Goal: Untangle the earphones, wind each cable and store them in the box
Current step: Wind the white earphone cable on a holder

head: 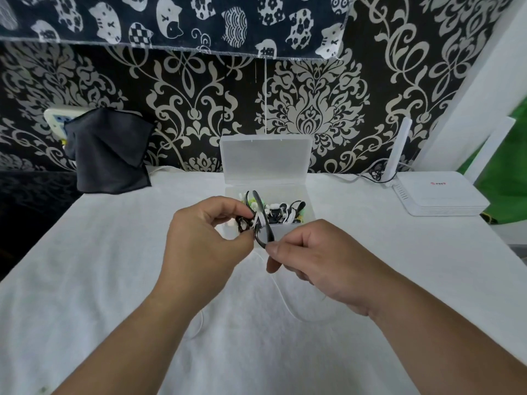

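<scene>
Backdrop: black wallpaper (199,109) with pale damask scrolls, a cat-print fabric (171,21) hanging across the top, and a table under a white cloth (114,280) running toward me.
Container: a clear plastic box (286,231) sat at the far middle of the cloth, its lid (265,158) tipped up against the wall.
Contents: a jumble of black, white and green earphones (282,212) lay inside; from my feed I could not tell which were wound and which loose.
Left: the left hand (205,243) had thumb and fingers curled and clamped on a small bundle (258,223) of black and white cable, held just in front of the box, above the cloth.
Right: the right hand (322,258) had thumb and forefinger pressed together on the near end of a black loop (265,238) sticking out of the bundle; the other fingers curled under, holding nothing I could make out.
Loose end: a thin white cable (282,297) dropped from the bundle and trailed over the cloth between the two wrists.
Progress: I judged the work about midway. Several earphones were in the box, but this bundle looked knotted, black through white, with neither cable wound.
Left to do: free the black loop, wind both cables, lay them in the box.
Sides: a white router (439,195) at the right, a dark rag (111,155) draped at the left.
</scene>
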The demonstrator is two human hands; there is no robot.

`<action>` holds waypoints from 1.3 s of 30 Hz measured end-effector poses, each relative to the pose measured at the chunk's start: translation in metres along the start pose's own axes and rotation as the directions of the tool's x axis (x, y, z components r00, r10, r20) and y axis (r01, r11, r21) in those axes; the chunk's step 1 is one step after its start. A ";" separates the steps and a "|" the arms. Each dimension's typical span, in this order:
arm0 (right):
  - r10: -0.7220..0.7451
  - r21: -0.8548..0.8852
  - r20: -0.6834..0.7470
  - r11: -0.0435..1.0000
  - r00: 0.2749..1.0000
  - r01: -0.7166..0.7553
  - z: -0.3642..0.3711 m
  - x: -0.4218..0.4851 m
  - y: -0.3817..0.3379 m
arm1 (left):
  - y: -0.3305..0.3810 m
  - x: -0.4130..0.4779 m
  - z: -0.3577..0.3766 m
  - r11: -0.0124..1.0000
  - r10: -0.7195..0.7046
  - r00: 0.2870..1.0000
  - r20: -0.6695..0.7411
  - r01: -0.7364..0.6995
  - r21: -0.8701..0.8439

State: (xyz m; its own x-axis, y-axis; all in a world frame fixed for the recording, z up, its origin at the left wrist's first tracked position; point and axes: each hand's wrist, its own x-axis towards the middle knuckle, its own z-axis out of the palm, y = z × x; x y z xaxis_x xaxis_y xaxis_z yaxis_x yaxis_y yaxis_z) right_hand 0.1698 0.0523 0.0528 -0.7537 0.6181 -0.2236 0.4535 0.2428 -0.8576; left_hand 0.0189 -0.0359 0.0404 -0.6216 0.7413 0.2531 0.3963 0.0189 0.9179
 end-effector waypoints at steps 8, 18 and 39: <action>0.084 0.086 -0.090 0.993 0.992 -0.076 -0.008 0.001 -0.003 | 0.000 0.003 -0.005 0.996 -0.031 0.999 0.041 0.034 -0.077; -0.107 0.044 -0.184 0.992 0.977 0.117 -0.028 0.001 0.001 | 0.002 -0.006 -0.001 0.971 0.032 0.976 0.217 -0.081 0.225; 0.126 0.619 0.009 0.779 0.992 -0.104 -0.018 0.015 0.017 | 0.001 -0.004 -0.001 0.882 0.059 0.873 0.484 0.181 -0.435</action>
State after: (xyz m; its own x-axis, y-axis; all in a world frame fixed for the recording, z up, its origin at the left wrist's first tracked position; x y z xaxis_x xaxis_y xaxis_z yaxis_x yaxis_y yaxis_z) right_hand 0.1747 0.0796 0.0428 -0.6948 0.6372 -0.3336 0.1372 -0.3378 -0.9311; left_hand 0.0207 -0.0395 0.0409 -0.1927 0.9729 0.1275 -0.0565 -0.1407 0.9884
